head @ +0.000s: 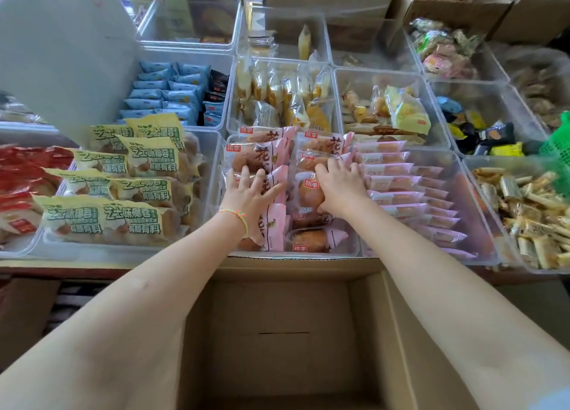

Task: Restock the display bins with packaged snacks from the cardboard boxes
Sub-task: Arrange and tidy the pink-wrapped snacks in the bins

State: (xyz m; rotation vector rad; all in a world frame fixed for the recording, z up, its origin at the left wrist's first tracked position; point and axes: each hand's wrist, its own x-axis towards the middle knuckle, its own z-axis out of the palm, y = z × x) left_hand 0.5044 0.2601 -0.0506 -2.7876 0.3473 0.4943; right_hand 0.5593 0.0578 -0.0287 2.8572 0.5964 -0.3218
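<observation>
Fingers (246, 178) of my left hand (249, 199) lie spread and flat on the pink bread packs (271, 156), pressing them down in the clear bin (351, 249). On my right hand (337, 190) they bend a little over a pack beside them; I can't tell if they grip it. Both arms reach straight out over the open cardboard box (277, 332), just below the bin.

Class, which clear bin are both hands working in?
The front-row bin of pink bread packets; left hand and right hand rest on them.
</observation>
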